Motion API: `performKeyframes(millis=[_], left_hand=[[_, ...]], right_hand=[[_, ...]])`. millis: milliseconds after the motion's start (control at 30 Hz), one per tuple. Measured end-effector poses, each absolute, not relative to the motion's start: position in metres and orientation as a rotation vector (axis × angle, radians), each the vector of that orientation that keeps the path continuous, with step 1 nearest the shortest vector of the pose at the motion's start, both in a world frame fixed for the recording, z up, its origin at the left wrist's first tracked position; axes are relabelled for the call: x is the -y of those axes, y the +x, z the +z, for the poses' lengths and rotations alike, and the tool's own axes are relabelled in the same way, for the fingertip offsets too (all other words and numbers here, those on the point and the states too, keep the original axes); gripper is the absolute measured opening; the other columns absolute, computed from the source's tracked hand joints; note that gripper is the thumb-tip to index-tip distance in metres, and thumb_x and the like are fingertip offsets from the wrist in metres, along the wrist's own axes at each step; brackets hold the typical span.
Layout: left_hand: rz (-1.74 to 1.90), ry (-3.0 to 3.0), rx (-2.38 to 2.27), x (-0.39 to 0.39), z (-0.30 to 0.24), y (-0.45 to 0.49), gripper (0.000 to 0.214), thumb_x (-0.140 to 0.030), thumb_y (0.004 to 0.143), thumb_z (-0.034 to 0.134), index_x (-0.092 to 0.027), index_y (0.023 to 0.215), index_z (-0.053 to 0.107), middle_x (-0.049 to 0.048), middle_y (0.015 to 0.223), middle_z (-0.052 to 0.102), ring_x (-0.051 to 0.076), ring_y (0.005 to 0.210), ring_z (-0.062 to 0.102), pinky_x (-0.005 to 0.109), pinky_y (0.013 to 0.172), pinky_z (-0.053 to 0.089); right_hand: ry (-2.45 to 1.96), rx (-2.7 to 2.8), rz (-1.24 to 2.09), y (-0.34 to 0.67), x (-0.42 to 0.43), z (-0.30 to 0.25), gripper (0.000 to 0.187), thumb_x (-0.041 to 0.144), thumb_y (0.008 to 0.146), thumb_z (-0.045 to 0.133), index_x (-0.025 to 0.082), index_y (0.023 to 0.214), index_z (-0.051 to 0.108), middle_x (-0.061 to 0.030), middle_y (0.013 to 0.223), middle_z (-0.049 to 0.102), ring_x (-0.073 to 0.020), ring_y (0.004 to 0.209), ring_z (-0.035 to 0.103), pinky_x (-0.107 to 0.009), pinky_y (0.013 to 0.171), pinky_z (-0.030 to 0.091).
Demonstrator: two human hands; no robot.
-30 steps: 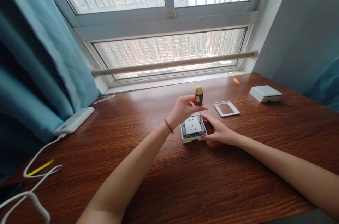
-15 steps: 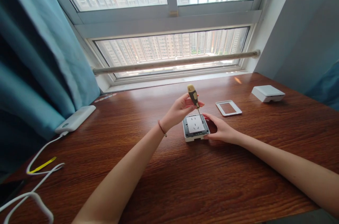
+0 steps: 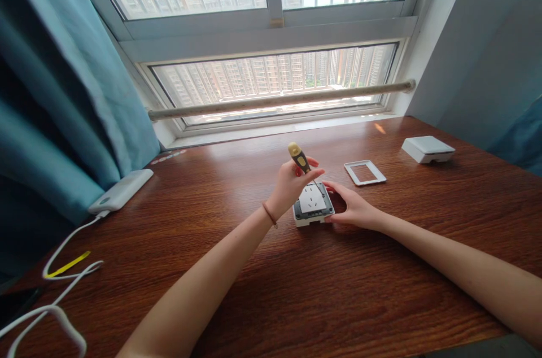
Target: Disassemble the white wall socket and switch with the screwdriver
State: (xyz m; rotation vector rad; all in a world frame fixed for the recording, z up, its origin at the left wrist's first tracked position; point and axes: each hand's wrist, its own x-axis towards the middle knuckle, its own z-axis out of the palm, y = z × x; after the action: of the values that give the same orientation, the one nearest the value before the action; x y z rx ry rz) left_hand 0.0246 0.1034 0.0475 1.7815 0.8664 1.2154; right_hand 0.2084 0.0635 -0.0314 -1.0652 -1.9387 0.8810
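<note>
My left hand (image 3: 292, 182) holds a screwdriver (image 3: 298, 157) with a yellow and dark grey handle, tilted so its top leans left. The shaft runs down to the right side of a wall socket (image 3: 312, 200), where the tip meets or nearly meets a screw spot. White faced with a dark grey border, the socket sits in a white box on the table. My right hand (image 3: 353, 208) grips the box's right side, thumb at the near corner and fingers at the far side. Part of the socket's upper left is hidden behind my left hand.
A white cover frame (image 3: 376, 173) lies right of the socket. Farther right stands another white box (image 3: 428, 149). At left are a white power bank (image 3: 121, 191), its white cable (image 3: 63, 238) and a yellow strip (image 3: 68, 265). The window and a rail (image 3: 279, 100) lie beyond the table.
The screwdriver's handle has tipped left and slightly down, while its tip stays near the socket's right side. My left hand has turned and shifted lower. My right hand has stayed on the box.
</note>
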Motion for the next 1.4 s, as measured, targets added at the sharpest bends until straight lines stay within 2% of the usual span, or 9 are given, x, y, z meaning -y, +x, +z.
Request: performKeyframes(millis=[200, 433, 700, 800, 967, 1067, 1200, 1267, 1400], left_hand=[[0.964, 1.618, -0.776, -0.099, 0.067, 0.018, 0.042, -0.025, 0.067, 0.068, -0.013, 0.104, 0.052, 0.0078, 0.087, 0.065, 0.005, 0.051, 0.046, 0.019, 0.044, 0.036], [0.826, 1.563, -0.611, -0.102, 0.076, 0.008, 0.035, -0.02, 0.071, 0.064, -0.014, 0.104, 0.053, 0.0121, 0.104, 0.062, 0.011, 0.067, 0.061, 0.026, 0.06, 0.049], [1.031, 1.835, -0.974, -0.101, 0.062, 0.015, 0.034, -0.036, 0.061, 0.073, -0.012, 0.083, 0.065, 0.0044, 0.069, 0.063, 0.011, 0.054, 0.053, 0.022, 0.047, 0.041], [1.091, 1.887, -1.014, -0.101, 0.058, 0.017, 0.032, -0.038, 0.062, 0.072, -0.014, 0.082, 0.066, 0.0046, 0.074, 0.064, 0.009, 0.056, 0.05, 0.021, 0.048, 0.039], [0.963, 1.651, -0.85, -0.099, 0.068, 0.016, 0.042, -0.029, 0.067, 0.069, -0.011, 0.104, 0.057, 0.0086, 0.084, 0.066, 0.005, 0.048, 0.046, 0.019, 0.042, 0.036], [0.921, 1.548, -0.748, -0.098, 0.073, 0.013, 0.042, -0.025, 0.069, 0.067, -0.01, 0.106, 0.054, 0.0101, 0.086, 0.066, 0.005, 0.049, 0.05, 0.021, 0.049, 0.043], [0.865, 1.478, -0.642, -0.097, 0.074, 0.01, 0.033, -0.022, 0.073, 0.063, -0.009, 0.102, 0.056, 0.0145, 0.106, 0.062, 0.01, 0.067, 0.062, 0.028, 0.068, 0.052], [0.85, 1.496, -0.658, -0.097, 0.074, 0.01, 0.031, -0.024, 0.073, 0.063, -0.009, 0.1, 0.057, 0.0144, 0.109, 0.06, 0.012, 0.069, 0.064, 0.03, 0.069, 0.052], [0.916, 1.694, -0.899, -0.097, 0.07, 0.013, 0.034, -0.034, 0.066, 0.069, -0.01, 0.089, 0.061, 0.0062, 0.08, 0.065, 0.007, 0.049, 0.055, 0.022, 0.048, 0.046]], right_hand=[[-1.074, 1.944, 0.885, 0.208, -0.064, -0.032, 0.085, 0.035, 0.059, 0.075, 0.019, 0.131, 0.034, -0.0131, 0.127, 0.048, -0.0268, 0.116, 0.047, -0.044, 0.1, 0.037], [-1.058, 1.949, 0.933, 0.207, -0.062, -0.027, 0.083, 0.033, 0.06, 0.075, 0.021, 0.131, 0.034, -0.012, 0.126, 0.049, -0.0265, 0.116, 0.047, -0.045, 0.1, 0.037], [-1.054, 1.948, 0.903, 0.208, -0.063, -0.03, 0.084, 0.034, 0.059, 0.075, 0.019, 0.13, 0.034, -0.0129, 0.127, 0.048, -0.0265, 0.117, 0.047, -0.044, 0.1, 0.037], [-1.07, 1.956, 0.889, 0.209, -0.063, -0.03, 0.084, 0.035, 0.059, 0.075, 0.019, 0.131, 0.034, -0.0131, 0.128, 0.047, -0.0266, 0.117, 0.046, -0.044, 0.101, 0.036], [-1.108, 1.958, 0.898, 0.208, -0.062, -0.028, 0.086, 0.035, 0.059, 0.075, 0.017, 0.131, 0.033, -0.0139, 0.129, 0.046, -0.0259, 0.118, 0.045, -0.043, 0.101, 0.036], [-1.113, 1.956, 0.897, 0.208, -0.062, -0.027, 0.086, 0.035, 0.058, 0.076, 0.017, 0.131, 0.033, -0.0138, 0.129, 0.046, -0.0262, 0.118, 0.045, -0.043, 0.101, 0.036], [-1.065, 1.961, 0.915, 0.207, -0.062, -0.026, 0.084, 0.034, 0.059, 0.075, 0.019, 0.131, 0.033, -0.0124, 0.128, 0.047, -0.0257, 0.117, 0.046, -0.043, 0.1, 0.037], [-1.057, 1.962, 0.917, 0.207, -0.062, -0.027, 0.084, 0.034, 0.059, 0.075, 0.02, 0.131, 0.034, -0.0123, 0.127, 0.047, -0.0259, 0.117, 0.046, -0.043, 0.1, 0.037], [-1.09, 1.947, 0.901, 0.208, -0.063, -0.03, 0.084, 0.035, 0.058, 0.075, 0.019, 0.131, 0.035, -0.0131, 0.128, 0.047, -0.0271, 0.117, 0.046, -0.045, 0.1, 0.036]])
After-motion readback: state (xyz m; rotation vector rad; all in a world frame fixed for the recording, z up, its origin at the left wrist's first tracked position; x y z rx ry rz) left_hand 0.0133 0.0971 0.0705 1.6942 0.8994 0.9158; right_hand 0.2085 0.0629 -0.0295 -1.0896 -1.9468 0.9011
